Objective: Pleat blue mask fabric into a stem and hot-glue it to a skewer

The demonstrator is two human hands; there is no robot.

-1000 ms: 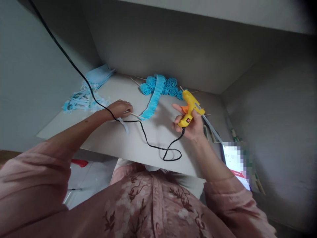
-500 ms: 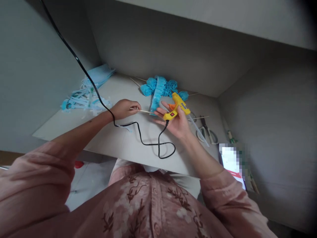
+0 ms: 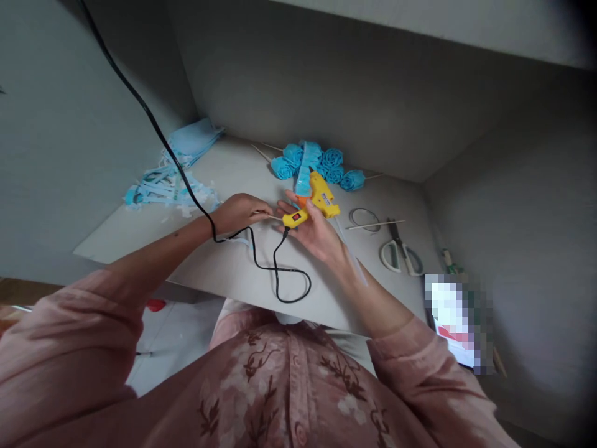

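Note:
My left hand (image 3: 240, 214) is closed in a pinch around a thin wooden stick (image 3: 276, 218). The stick's tip passes behind the handle of a yellow hot glue gun (image 3: 321, 196). My right hand (image 3: 318, 239) holds that gun, thumb over its body, the other fingers partly stretched out behind it. A clear glue stick (image 3: 351, 252) trails from the gun's back end, and its nozzle points toward the blue roses. A pleated blue strip (image 3: 308, 163) runs down from the roses (image 3: 333, 157) to behind the gun; its lower end is hidden.
A black cord (image 3: 293, 271) loops over the table (image 3: 224, 274) and crosses my left wrist. Blue face masks (image 3: 193, 140) and cut strips (image 3: 170, 188) lie at left. At right are a wire coil (image 3: 357, 214), a stick (image 3: 373, 224), scissors (image 3: 395, 239) and a blurred lit screen (image 3: 450, 323).
The glue gun and my right hand have moved left, closer to my left hand. The view has shifted slightly, and the scissors and wire coil now show more fully.

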